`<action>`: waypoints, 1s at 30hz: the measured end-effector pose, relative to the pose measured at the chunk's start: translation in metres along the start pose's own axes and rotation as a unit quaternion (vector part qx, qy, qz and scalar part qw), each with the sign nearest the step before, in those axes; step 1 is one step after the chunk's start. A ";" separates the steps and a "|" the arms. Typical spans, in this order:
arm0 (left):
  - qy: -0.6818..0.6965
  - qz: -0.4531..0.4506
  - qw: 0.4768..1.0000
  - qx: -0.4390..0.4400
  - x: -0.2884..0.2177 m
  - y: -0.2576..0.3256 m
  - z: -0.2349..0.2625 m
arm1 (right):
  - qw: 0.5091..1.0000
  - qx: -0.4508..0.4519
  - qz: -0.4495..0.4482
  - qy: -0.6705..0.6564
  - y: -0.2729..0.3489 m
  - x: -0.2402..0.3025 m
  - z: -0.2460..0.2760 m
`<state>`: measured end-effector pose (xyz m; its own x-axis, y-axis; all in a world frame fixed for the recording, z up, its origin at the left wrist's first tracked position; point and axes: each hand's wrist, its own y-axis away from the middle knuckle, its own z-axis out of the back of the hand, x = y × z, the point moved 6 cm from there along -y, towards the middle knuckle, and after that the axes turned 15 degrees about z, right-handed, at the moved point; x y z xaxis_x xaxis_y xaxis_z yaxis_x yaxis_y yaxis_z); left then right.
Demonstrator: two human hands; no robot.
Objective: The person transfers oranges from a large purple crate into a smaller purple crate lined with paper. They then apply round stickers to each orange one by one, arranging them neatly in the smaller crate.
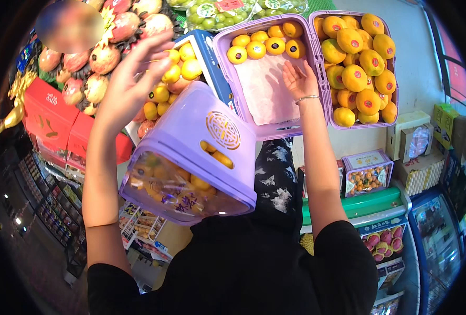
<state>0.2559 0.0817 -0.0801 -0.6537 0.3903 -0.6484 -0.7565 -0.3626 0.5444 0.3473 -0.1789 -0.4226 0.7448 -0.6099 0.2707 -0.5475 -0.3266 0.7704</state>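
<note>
My left hand (133, 76) is raised with its fingers apart, holding nothing, above the yellow fruit and pomegranates at the left. My right hand (300, 81), also empty, has its palm turned up and fingers spread over a lilac plastic basket (224, 68). Pale pink paper (264, 94) lines that basket, and orange citrus fruits (275, 45) lie in it along the far side. Close to my body, beside my left forearm, a tilted lilac carry box (186, 115) with a cut-out handle and clear cover holds more orange fruit.
A second lilac basket (393, 68) heaped with oranges adjoins on the right. Far left are pomegranates (104, 59) and red boxes (52, 113); packed green fruit (212, 14) lies at the back. A packed fruit box (368, 172) stands on a green-edged shelf at the right.
</note>
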 end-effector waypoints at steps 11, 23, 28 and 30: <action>-0.197 -0.101 0.966 -0.133 0.024 0.205 -0.057 | 0.786 0.368 0.266 0.419 0.278 0.040 -0.100; 0.167 0.111 0.843 -0.500 0.222 0.364 -0.051 | 0.316 0.460 0.399 0.728 0.396 -0.052 -0.149; 0.098 0.133 0.859 -0.485 0.190 0.381 -0.095 | 0.615 0.522 0.105 0.582 0.423 -0.064 -0.157; 0.098 0.133 0.850 -0.501 0.186 0.377 -0.099 | 0.523 0.597 0.128 0.595 0.454 -0.065 -0.164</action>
<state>-0.1488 -0.0658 -0.0477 -0.7086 0.0690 -0.7022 -0.1197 -0.9925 0.0233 0.1128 -0.1689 0.0048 -0.0900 -0.0952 0.9914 -0.0057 -0.9954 -0.0961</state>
